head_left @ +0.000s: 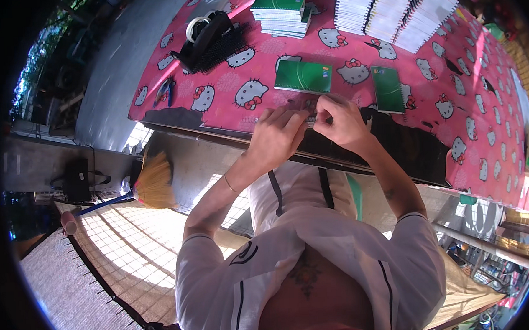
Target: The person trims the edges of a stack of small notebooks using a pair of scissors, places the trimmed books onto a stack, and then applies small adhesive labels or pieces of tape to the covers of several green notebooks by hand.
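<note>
Both of my hands meet at the near edge of the table, fingertips almost touching. My left hand (277, 136) has its fingers pressed together, and my right hand (344, 121) is curled with thumb and forefinger pinched. Whatever lies between the fingers is too small to make out. Just beyond them a small green notebook (302, 77) lies flat, a row of binding holes along its near edge. Another small green notebook (387, 89) lies to the right of my right hand, turned upright.
A pink patterned cloth (239, 116) covers the table, torn to black along its front. Farther back are a stack of green notebooks (280, 17), white spiral-bound books (387, 9), a tape dispenser (208, 33) and black binding coils (221, 52). Blue-handled pliers (165, 91) lie left. A broom (154, 183) leans below.
</note>
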`<action>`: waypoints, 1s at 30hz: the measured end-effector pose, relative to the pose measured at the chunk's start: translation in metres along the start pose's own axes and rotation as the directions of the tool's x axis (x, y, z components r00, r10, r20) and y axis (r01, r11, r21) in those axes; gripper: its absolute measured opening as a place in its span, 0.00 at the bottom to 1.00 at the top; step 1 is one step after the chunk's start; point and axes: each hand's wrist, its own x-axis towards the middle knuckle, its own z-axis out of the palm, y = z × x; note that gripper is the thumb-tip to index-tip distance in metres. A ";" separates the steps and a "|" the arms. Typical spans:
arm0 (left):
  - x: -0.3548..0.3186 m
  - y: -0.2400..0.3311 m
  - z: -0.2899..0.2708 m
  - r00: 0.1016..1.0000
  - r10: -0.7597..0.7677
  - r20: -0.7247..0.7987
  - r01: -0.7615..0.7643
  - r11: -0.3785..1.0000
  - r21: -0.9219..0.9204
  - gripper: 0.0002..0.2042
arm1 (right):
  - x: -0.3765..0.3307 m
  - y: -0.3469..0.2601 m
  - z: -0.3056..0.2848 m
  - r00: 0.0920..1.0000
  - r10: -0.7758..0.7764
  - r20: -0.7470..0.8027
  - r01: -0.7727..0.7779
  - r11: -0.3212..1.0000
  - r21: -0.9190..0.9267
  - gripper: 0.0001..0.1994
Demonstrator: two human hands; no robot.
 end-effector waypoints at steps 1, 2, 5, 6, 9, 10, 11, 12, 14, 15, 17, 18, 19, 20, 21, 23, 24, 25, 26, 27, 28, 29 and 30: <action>0.000 0.001 0.000 1.000 0.004 0.006 -0.004 1.000 0.006 0.10 | -0.003 -0.001 0.002 0.999 0.025 -0.035 -0.022 0.997 0.072 0.08; 0.002 0.000 -0.002 1.000 0.011 0.008 -0.011 1.000 -0.005 0.12 | -0.005 -0.003 0.003 0.996 0.052 -0.070 -0.042 0.989 0.144 0.08; 0.018 0.004 -0.012 0.997 0.003 -0.074 -0.009 0.996 -0.089 0.13 | -0.011 -0.005 -0.003 0.986 0.123 -0.117 -0.068 0.917 0.393 0.10; 0.027 0.005 -0.013 0.999 -0.016 -0.045 0.005 0.969 -0.246 0.14 | -0.015 -0.007 -0.012 0.988 0.125 -0.087 -0.088 0.935 0.344 0.12; 0.050 -0.004 -0.013 0.978 -0.024 -0.206 -0.053 0.932 -0.359 0.12 | -0.027 -0.009 -0.042 0.970 0.095 -0.225 -0.071 0.991 0.111 0.14; 0.050 -0.024 -0.008 0.984 -0.080 -0.161 0.024 0.946 -0.324 0.13 | -0.032 -0.004 -0.051 0.933 0.081 -0.351 -0.074 0.997 0.033 0.15; 0.046 -0.044 0.001 0.991 -0.106 -0.081 0.084 0.968 -0.238 0.14 | -0.038 0.002 -0.058 0.883 0.056 -0.466 -0.082 0.996 -0.037 0.16; 0.039 -0.063 0.013 0.997 -0.028 -0.076 0.020 0.994 -0.104 0.15 | -0.045 0.020 -0.065 0.878 -0.014 -0.478 -0.112 0.966 -0.235 0.18; 0.029 -0.084 0.033 0.997 0.072 -0.033 -0.070 0.996 0.063 0.16 | -0.065 0.061 -0.069 0.914 -0.011 -0.406 -0.212 0.839 -0.502 0.18; 0.024 -0.089 0.040 0.995 0.096 -0.003 -0.095 0.991 0.095 0.17 | -0.074 0.074 -0.066 0.931 0.036 -0.364 -0.235 0.821 -0.521 0.17; 0.023 -0.095 0.043 0.990 0.137 0.035 -0.141 0.981 0.133 0.20 | -0.084 0.092 -0.062 0.951 0.130 -0.280 -0.271 0.785 -0.557 0.18; 0.023 -0.097 0.042 0.987 0.156 0.042 -0.160 0.978 0.137 0.21 | -0.087 0.100 -0.065 0.957 0.152 -0.247 -0.260 0.825 -0.501 0.19; 0.021 -0.096 0.040 0.985 0.166 0.055 -0.172 0.975 0.139 0.23 | -0.086 0.097 -0.065 0.958 0.167 -0.233 -0.264 0.830 -0.492 0.18; 0.021 -0.097 0.038 0.982 0.185 0.044 -0.189 0.972 0.140 0.22 | -0.084 0.095 -0.066 0.959 0.181 -0.217 -0.267 0.834 -0.483 0.18; 0.022 -0.098 0.036 0.979 0.203 0.033 -0.206 0.968 0.142 0.22 | -0.082 0.093 -0.066 0.960 0.195 -0.201 -0.269 0.839 -0.473 0.18; 0.030 -0.092 0.022 0.983 0.182 -0.038 -0.174 0.973 0.154 0.21 | -0.085 0.100 -0.068 0.960 0.195 -0.199 -0.271 0.827 -0.493 0.21; 0.033 -0.084 0.013 0.986 0.139 -0.096 -0.123 0.980 0.159 0.21 | -0.087 0.104 -0.068 0.960 0.196 -0.199 -0.272 0.820 -0.504 0.22; 0.033 -0.076 0.005 0.984 0.089 -0.154 -0.063 0.984 0.165 0.21 | -0.083 0.094 -0.068 0.962 0.174 -0.209 -0.261 0.802 -0.537 0.24; 0.029 -0.068 -0.001 0.982 0.095 -0.164 -0.076 0.991 0.113 0.20 | -0.074 0.073 -0.068 0.966 0.147 -0.213 -0.245 0.785 -0.569 0.27; 0.027 -0.059 -0.005 0.979 0.106 -0.175 -0.096 0.993 0.064 0.20 | -0.063 0.052 -0.066 0.968 0.116 -0.223 -0.230 0.767 -0.600 0.29; 0.027 -0.048 -0.009 0.975 0.115 -0.190 -0.113 0.993 0.018 0.19 | -0.053 0.030 -0.061 0.966 0.107 -0.236 -0.174 0.943 -0.285 0.32; 0.031 -0.031 -0.012 0.979 0.158 -0.126 -0.159 0.987 0.000 0.18 | -0.047 0.011 -0.049 0.963 0.113 -0.244 -0.099 0.993 0.068 0.36; 0.029 -0.026 -0.005 0.986 0.165 0.000 -0.164 0.981 -0.099 0.17 | -0.044 0.002 -0.031 0.973 0.148 -0.176 -0.083 0.941 0.329 0.33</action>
